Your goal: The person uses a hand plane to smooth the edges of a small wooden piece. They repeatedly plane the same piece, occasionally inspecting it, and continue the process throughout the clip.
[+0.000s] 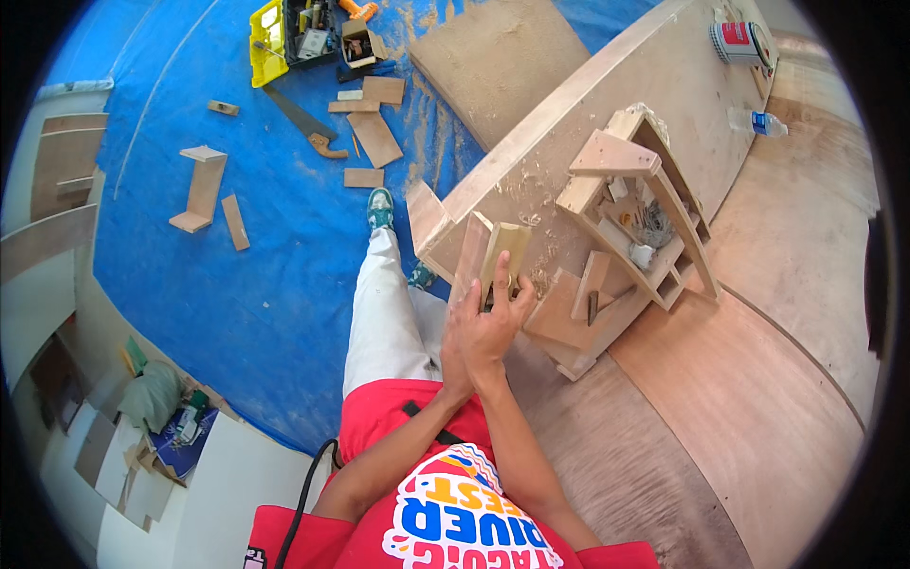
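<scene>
My right hand (496, 316) is closed around a pale wooden hand plane (507, 245), its index finger stretched along the top. Partly hidden beneath it, my left hand (455, 341) grips a narrow wooden board (472, 245). The plane lies along the board's long side; whether its blade touches the wood cannot be told. Both pieces are tilted over the near end of a large plywood-faced bench (498, 188), where curled wood shavings (530, 219) are scattered. Just right of my hands lie small wood offcuts (561, 309) and a dark metal piece (592, 307).
A wooden caddy (682, 220) holding nails (654, 224) stands on the bench, with a tin can (741, 43) and plastic bottle (761, 122) beyond. On the blue tarp (284, 320) lie a handsaw (298, 117), several wood pieces (375, 139) and an open toolbox with yellow lid (269, 46).
</scene>
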`<state>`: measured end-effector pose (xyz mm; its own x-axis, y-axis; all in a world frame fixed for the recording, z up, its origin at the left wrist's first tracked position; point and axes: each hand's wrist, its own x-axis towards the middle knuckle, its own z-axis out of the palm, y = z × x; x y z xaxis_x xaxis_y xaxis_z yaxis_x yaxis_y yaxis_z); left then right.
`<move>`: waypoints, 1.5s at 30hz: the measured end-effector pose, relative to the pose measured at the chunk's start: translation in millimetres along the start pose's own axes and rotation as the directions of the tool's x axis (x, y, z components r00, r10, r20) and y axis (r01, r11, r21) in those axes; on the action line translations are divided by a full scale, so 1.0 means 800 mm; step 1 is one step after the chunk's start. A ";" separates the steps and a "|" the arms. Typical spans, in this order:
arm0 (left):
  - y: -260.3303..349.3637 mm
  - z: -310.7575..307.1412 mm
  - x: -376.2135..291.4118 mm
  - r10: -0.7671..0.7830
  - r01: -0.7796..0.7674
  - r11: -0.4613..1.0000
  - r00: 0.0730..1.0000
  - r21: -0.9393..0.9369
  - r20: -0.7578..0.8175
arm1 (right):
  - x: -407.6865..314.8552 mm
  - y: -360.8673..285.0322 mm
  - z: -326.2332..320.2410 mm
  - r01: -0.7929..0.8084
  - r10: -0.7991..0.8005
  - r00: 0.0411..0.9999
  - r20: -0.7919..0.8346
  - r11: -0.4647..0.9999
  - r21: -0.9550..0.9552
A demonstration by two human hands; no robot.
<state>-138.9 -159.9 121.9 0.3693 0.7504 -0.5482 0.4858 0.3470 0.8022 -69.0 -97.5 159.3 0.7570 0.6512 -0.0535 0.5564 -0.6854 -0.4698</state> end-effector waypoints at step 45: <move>-0.004 0.018 -0.010 0.065 -0.078 0.982 0.995 -0.173 -0.082 | 0.024 0.017 0.003 0.146 -0.142 0.987 -0.074 0.988 0.043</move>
<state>-132.0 -175.3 120.0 0.3335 0.8149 -0.4740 0.3110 0.3795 0.8713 -47.6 -93.4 150.0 0.6935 0.7160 0.0797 0.6454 -0.5683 -0.5103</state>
